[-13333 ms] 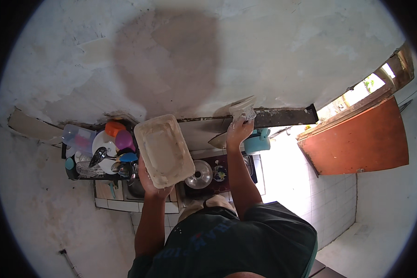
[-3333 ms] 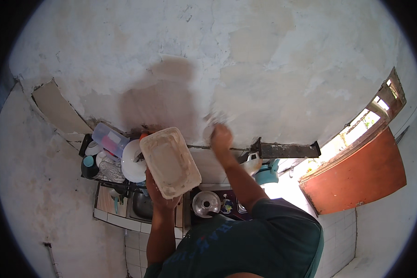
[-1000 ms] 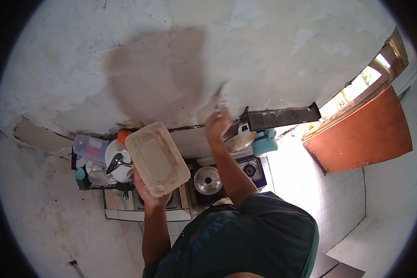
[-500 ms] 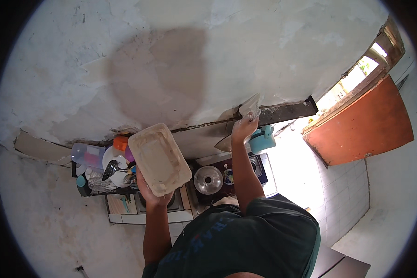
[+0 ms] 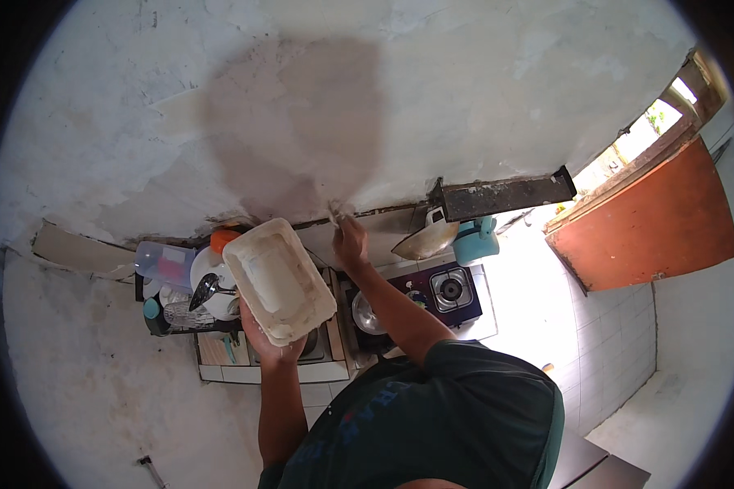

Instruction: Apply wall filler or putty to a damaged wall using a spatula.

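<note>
My left hand (image 5: 273,338) grips the lower end of a cream rectangular tray (image 5: 312,293) from beneath; its fingers are partly hidden behind it. Pale, pasty residue (image 5: 273,281) coats the tray's inside. Up by the wall, just right of the tray's far end, my right hand (image 5: 351,242) is closed round a thin pale piece (image 5: 336,213). That piece is small and blurred, so its exact kind is unclear. It reaches the patchy wall (image 5: 465,98) near the ledge line, though contact cannot be made out.
Below stand a gas stove (image 5: 451,291) with a metal lid (image 5: 367,314) and a sink (image 5: 314,346). Left is a dish rack (image 5: 183,330) with a ladle (image 5: 208,291). A wok (image 5: 428,242) and teal pot (image 5: 475,244) hang under a dark shelf (image 5: 506,198). An orange door (image 5: 640,224) is right.
My right hand has moved left along the wall, from the dark shelf to near the tray, still holding the pale piece. The stove and wok are now less covered. The tray stays nearly still.
</note>
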The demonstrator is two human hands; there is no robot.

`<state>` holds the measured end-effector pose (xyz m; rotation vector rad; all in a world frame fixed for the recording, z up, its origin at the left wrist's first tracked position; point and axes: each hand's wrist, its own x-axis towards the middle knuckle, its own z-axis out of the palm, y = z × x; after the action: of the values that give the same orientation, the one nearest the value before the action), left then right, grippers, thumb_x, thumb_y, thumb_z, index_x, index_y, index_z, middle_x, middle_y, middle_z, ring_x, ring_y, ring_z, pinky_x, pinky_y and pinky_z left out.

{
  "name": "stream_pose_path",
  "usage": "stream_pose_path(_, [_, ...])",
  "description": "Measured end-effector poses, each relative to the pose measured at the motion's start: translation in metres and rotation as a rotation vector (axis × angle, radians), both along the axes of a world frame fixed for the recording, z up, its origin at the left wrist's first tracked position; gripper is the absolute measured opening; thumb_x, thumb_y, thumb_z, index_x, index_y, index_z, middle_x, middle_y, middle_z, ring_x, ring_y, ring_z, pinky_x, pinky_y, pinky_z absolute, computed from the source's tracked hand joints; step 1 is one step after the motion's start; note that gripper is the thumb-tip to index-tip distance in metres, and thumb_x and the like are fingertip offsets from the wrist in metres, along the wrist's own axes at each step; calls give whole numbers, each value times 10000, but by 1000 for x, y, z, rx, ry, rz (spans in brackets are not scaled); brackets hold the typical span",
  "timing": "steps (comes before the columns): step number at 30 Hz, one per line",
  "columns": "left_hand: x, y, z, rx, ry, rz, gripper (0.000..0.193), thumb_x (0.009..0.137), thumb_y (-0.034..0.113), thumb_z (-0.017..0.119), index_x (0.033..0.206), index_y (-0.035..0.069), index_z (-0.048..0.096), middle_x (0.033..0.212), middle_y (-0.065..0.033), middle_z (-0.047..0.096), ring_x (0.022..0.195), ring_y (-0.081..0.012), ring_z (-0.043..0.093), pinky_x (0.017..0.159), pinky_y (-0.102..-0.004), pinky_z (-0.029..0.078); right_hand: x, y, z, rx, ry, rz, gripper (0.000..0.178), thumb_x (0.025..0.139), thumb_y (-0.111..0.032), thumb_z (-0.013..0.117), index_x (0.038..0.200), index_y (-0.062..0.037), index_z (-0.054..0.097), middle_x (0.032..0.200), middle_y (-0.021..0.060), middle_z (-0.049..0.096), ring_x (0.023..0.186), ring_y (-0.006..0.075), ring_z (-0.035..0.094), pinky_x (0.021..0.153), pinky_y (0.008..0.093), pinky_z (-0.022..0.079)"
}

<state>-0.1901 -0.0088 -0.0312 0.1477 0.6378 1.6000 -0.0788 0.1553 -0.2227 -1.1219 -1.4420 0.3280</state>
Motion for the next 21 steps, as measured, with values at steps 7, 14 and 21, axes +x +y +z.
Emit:
stream_pose_path(7, [-3,4,-16,64,-49,-70,501,1007,466,350,1361,138,481,1252,-48,606,1093,-275,637,910,-471,546,70,-13,-21,31,135,-284,229,906,-85,500,1049,52,614,917,247,629,809,411,597,768,459,467])
stream_pose_path(14, [-11,0,-23,82,-77,-89,520,1002,476,355,1377,134,465,1294,-45,583,1124,-275,621,910,-478,542,154,22,94,12,346,-660,338,972,-203,456,1036,105,579,884,308,595,806,437,574,765,484,431])
stream_pose_path(21, [-10,2,-18,93,-82,-40,517,997,473,363,1371,133,474,1284,-51,587,1123,-278,617,916,-482,536,70,39,58,45,73,-517,211,874,-38,503,1025,67,605,798,211,597,673,379,577,618,457,446])
